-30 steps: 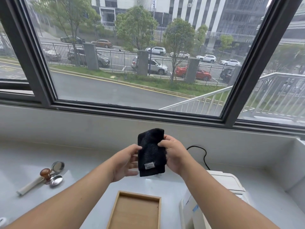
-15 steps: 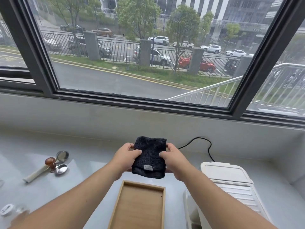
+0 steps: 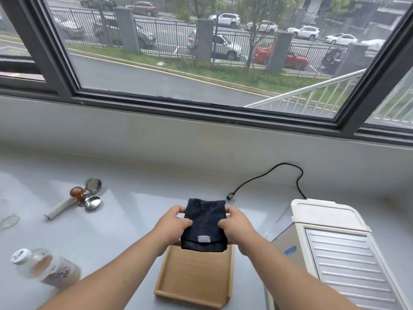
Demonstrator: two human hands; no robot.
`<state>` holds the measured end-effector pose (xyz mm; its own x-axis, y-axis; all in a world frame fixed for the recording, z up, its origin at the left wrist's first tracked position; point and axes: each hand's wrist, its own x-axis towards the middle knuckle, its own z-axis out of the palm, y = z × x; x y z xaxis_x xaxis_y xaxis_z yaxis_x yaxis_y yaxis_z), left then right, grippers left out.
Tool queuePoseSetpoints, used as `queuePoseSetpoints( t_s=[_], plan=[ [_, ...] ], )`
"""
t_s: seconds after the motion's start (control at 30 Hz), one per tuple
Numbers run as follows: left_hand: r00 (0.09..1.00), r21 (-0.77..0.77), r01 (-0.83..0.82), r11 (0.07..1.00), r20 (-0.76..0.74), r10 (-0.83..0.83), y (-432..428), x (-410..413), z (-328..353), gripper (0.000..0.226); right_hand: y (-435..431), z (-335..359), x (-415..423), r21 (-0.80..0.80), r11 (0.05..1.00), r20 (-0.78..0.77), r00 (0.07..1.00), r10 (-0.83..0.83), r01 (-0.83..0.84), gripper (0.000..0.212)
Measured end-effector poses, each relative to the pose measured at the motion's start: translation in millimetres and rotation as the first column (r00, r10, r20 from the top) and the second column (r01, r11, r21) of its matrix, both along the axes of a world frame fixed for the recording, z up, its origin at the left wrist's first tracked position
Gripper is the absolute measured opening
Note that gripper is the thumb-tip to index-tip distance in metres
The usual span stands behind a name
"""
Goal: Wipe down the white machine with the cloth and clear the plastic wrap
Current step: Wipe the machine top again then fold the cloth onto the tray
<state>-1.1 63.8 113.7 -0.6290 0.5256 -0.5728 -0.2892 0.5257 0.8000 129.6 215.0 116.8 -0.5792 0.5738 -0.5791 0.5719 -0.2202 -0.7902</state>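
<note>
A folded black cloth [image 3: 204, 222] with a small grey label hangs flat between both hands, just above the far end of a wooden tray [image 3: 194, 278]. My left hand [image 3: 172, 224] pinches its left edge, thumb on top. My right hand [image 3: 235, 225] pinches the right edge the same way. The white machine [image 3: 330, 245] stands at the lower right, its ribbed top facing up. Clear plastic wrap [image 3: 282, 231] with a blue tab clings to its left side.
A black cable [image 3: 268, 175] runs from behind the machine, its plug lying on the white counter [image 3: 125, 222]. Left lie a wood-knobbed tamper and metal pieces [image 3: 86, 195], and a clear bottle [image 3: 44, 267] on its side. A window ledge rises behind.
Both hands have lowered the cloth from chest height to just above the tray and squared it flat. The view has tilted down, bringing the bottle and more of the machine into sight.
</note>
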Motion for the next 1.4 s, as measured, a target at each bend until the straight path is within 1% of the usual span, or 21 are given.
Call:
queuePoseSetpoints(
  t_s=[0.17,0.3,0.47,0.6,0.83,1.0,1.27,1.33,1.4],
  plan=[
    [1.000,-0.050,-0.009,0.999,0.026,0.011,-11.0,5.1,-31.7,0.022,-9.1,-35.5,2.9,-0.013,1.000,0.045,0.999,0.018,-0.018,0.041],
    [1.000,-0.075,-0.004,0.997,0.008,0.004,-16.8,3.9,-53.6,0.024,-12.6,-58.3,4.1,-0.021,1.000,0.058,0.998,0.021,-0.020,0.039],
    [0.992,-0.171,0.053,0.984,-0.103,-0.071,-23.4,1.6,-79.7,0.021,-18.4,-84.8,6.5,-0.071,0.997,0.069,0.998,0.012,-0.008,0.037],
    [0.963,-0.279,0.126,0.952,-0.196,-0.185,-31.1,-0.2,-100.4,0.017,-22.7,-101.2,7.2,-0.081,0.997,0.108,0.994,0.029,-0.020,0.038],
    [0.914,-0.394,0.179,0.901,-0.273,-0.301,-27.3,-4.7,-120.2,0.019,-27.0,-119.5,6.1,-0.081,0.996,0.118,0.993,0.031,-0.021,0.038],
    [0.888,-0.425,0.190,0.885,-0.311,-0.340,-23.9,-2.8,-125.3,0.021,-28.3,-127.3,7.1,-0.064,0.998,0.119,0.992,0.032,-0.024,0.036],
    [0.880,-0.450,0.181,0.875,-0.322,-0.348,-23.2,2.4,-131.8,0.022,-31.3,-130.9,7.6,-0.058,0.998,0.162,0.986,0.049,-0.040,0.036],
    [0.872,-0.457,0.176,0.872,-0.339,-0.354,-24.4,3.3,-130.4,0.024,-32.5,-129.6,9.0,-0.031,0.998,0.181,0.982,0.060,-0.056,0.035],
    [0.851,-0.473,0.165,0.865,-0.376,-0.367,-27.2,5.8,-127.4,0.030,-33.0,-127.6,12.0,0.044,0.996,0.218,0.974,0.070,-0.081,0.036]
  ],
)
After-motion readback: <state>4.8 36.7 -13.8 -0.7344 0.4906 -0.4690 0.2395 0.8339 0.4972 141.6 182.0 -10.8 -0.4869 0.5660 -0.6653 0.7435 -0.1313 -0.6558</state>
